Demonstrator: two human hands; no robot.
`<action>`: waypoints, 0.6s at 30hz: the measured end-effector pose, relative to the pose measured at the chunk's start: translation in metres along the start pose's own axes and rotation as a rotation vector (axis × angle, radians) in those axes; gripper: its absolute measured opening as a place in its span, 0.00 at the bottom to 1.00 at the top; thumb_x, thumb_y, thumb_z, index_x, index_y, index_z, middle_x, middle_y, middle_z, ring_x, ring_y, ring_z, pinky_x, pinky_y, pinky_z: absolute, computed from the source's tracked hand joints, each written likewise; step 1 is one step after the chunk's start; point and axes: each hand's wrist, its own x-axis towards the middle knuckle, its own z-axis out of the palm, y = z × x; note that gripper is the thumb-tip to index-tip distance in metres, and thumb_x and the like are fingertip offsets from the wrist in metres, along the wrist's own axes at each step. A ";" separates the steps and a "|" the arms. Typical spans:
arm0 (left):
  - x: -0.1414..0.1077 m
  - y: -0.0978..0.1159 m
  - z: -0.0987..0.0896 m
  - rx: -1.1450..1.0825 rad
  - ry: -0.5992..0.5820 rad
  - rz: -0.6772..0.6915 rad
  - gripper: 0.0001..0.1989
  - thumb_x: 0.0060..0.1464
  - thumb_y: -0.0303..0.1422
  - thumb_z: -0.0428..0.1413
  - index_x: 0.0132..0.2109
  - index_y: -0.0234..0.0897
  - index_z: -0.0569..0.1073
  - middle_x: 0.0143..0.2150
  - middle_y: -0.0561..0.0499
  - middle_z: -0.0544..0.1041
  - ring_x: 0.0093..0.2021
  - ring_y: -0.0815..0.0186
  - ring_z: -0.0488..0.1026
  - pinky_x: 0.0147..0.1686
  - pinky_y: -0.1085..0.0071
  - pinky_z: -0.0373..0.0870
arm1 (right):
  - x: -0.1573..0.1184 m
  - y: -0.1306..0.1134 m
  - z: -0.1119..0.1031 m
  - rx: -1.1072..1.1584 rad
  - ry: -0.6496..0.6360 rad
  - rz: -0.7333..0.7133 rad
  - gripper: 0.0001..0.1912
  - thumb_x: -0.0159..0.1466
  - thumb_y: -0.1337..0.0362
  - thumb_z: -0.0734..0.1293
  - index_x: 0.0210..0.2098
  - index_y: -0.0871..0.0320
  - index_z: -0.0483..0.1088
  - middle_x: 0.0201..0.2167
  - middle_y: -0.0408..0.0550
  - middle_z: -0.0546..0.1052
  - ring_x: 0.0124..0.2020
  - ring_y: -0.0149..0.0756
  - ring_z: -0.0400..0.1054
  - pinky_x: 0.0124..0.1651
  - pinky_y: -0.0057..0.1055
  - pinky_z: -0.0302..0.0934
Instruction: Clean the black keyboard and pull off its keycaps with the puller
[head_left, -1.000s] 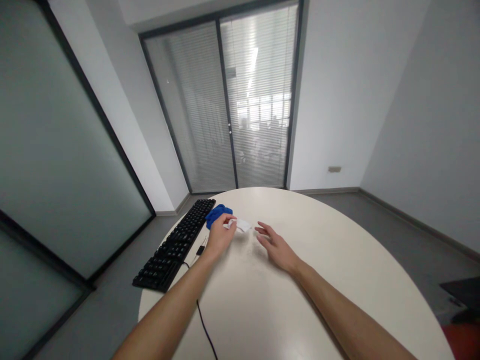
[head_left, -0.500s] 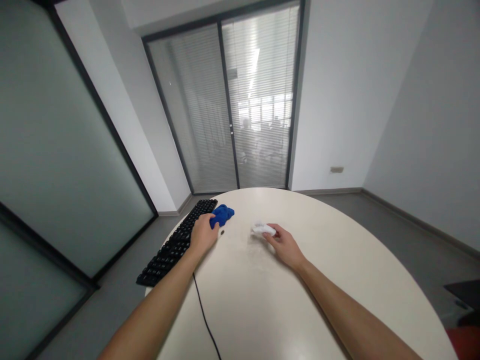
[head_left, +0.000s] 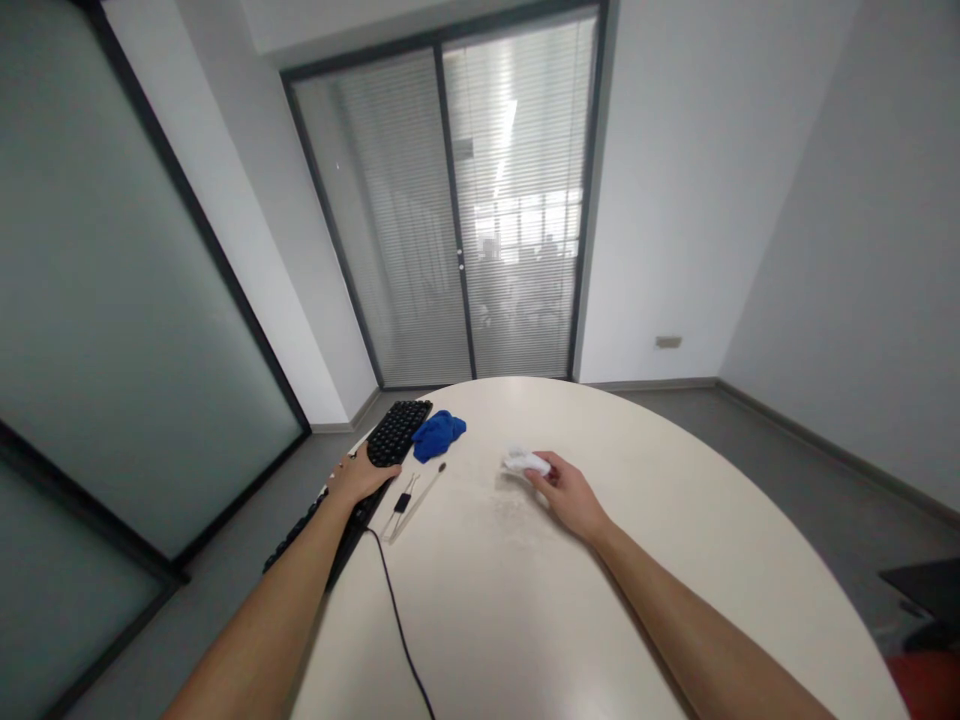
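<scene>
Right hand (head_left: 566,492): thumb and fingers pinched together on a crumpled white tissue (head_left: 525,462), the wad poking out past the fingertips toward the left edge of the table (head_left: 525,620). Tissue sits over the far half of the tabletop, roughly midway between left and right edges; cannot tell whether its underside touches. Faint whitish smudges (head_left: 517,518) on the surface just nearside of it. Left hand (head_left: 364,476): fingers spread, thumb well apart, laid across the black keyboard (head_left: 397,435), thumb toward the keyboard's right long side, other fingers toward its left; whether they close on its edges, cannot tell. Keyboard lies aslant along the table's left edge, partly hidden by hand and forearm. Just right of its far end, a bunched blue cloth (head_left: 439,436). Nearside of the cloth, a slim pale stick with a dark tip (head_left: 421,498), and close beside it a small black block (head_left: 403,503) with thin prongs at both ends; fine detail too small to read. Black cable (head_left: 401,625) runs from beside the keyboard toward the near side, curving. Past the table's rounded far edge: glass partition with blinds (head_left: 517,320), dark frame; pale wall plate (head_left: 668,342) low on the wall to the right. Beyond the right edge, something red (head_left: 924,685), cut off by the view.
</scene>
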 end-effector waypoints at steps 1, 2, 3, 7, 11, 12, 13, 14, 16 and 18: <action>0.000 0.000 0.000 0.019 -0.018 -0.026 0.47 0.37 0.57 0.63 0.62 0.38 0.64 0.58 0.30 0.70 0.55 0.36 0.70 0.49 0.45 0.67 | 0.000 0.000 0.000 0.001 -0.001 -0.001 0.21 0.64 0.51 0.64 0.49 0.58 0.72 0.35 0.47 0.78 0.33 0.38 0.68 0.38 0.32 0.62; -0.002 -0.001 -0.001 0.038 -0.031 -0.049 0.48 0.37 0.57 0.63 0.62 0.38 0.63 0.59 0.29 0.69 0.56 0.35 0.69 0.49 0.44 0.67 | 0.000 -0.001 0.000 0.000 -0.003 -0.003 0.21 0.65 0.51 0.64 0.49 0.58 0.72 0.35 0.47 0.78 0.33 0.37 0.68 0.38 0.32 0.62; -0.004 -0.002 -0.003 0.053 -0.036 -0.067 0.48 0.37 0.57 0.63 0.63 0.39 0.62 0.60 0.29 0.68 0.57 0.35 0.68 0.49 0.44 0.67 | 0.000 -0.001 0.000 -0.002 -0.002 -0.005 0.21 0.65 0.51 0.64 0.49 0.58 0.72 0.34 0.46 0.77 0.33 0.37 0.68 0.37 0.32 0.61; -0.016 -0.005 -0.014 0.055 -0.013 -0.098 0.49 0.39 0.57 0.61 0.64 0.39 0.60 0.61 0.28 0.66 0.59 0.34 0.65 0.49 0.43 0.67 | 0.000 -0.002 0.000 -0.014 0.000 -0.011 0.21 0.65 0.50 0.64 0.49 0.58 0.73 0.33 0.46 0.77 0.32 0.37 0.67 0.36 0.32 0.61; -0.030 0.002 -0.035 0.041 0.054 -0.073 0.50 0.41 0.59 0.60 0.66 0.40 0.57 0.61 0.31 0.65 0.59 0.35 0.65 0.50 0.45 0.66 | 0.001 0.000 0.001 -0.022 0.001 -0.022 0.21 0.65 0.50 0.64 0.48 0.58 0.73 0.32 0.45 0.77 0.31 0.36 0.66 0.36 0.31 0.60; -0.033 0.008 -0.041 0.034 0.061 -0.049 0.50 0.41 0.59 0.60 0.66 0.41 0.56 0.61 0.31 0.65 0.59 0.35 0.65 0.50 0.46 0.66 | 0.001 0.000 0.001 -0.021 0.002 -0.022 0.21 0.65 0.50 0.64 0.48 0.58 0.73 0.31 0.44 0.76 0.30 0.36 0.66 0.35 0.31 0.60; -0.037 0.015 -0.046 0.025 0.066 -0.035 0.51 0.41 0.60 0.59 0.67 0.42 0.55 0.60 0.32 0.65 0.59 0.35 0.65 0.50 0.47 0.66 | 0.001 0.001 0.001 -0.018 0.001 -0.021 0.21 0.65 0.50 0.64 0.49 0.58 0.73 0.31 0.44 0.76 0.30 0.36 0.66 0.35 0.31 0.60; -0.041 0.024 -0.050 0.014 0.067 -0.019 0.51 0.42 0.60 0.59 0.67 0.43 0.54 0.60 0.32 0.66 0.59 0.36 0.66 0.49 0.48 0.66 | 0.001 0.001 0.002 -0.013 0.002 -0.018 0.21 0.65 0.49 0.64 0.49 0.58 0.73 0.30 0.44 0.76 0.30 0.36 0.67 0.36 0.32 0.61; -0.052 0.045 -0.056 -0.015 0.047 0.049 0.50 0.42 0.61 0.59 0.67 0.44 0.54 0.58 0.33 0.67 0.57 0.38 0.67 0.49 0.50 0.67 | 0.001 0.002 0.001 0.001 0.005 -0.008 0.22 0.65 0.48 0.63 0.48 0.58 0.72 0.30 0.45 0.76 0.31 0.37 0.68 0.36 0.33 0.62; -0.068 0.068 -0.058 -0.036 0.044 0.144 0.51 0.41 0.60 0.60 0.68 0.44 0.54 0.58 0.34 0.67 0.58 0.39 0.66 0.50 0.52 0.66 | 0.002 0.000 -0.001 0.038 0.026 0.001 0.22 0.65 0.48 0.62 0.47 0.58 0.72 0.31 0.46 0.77 0.32 0.39 0.69 0.38 0.35 0.63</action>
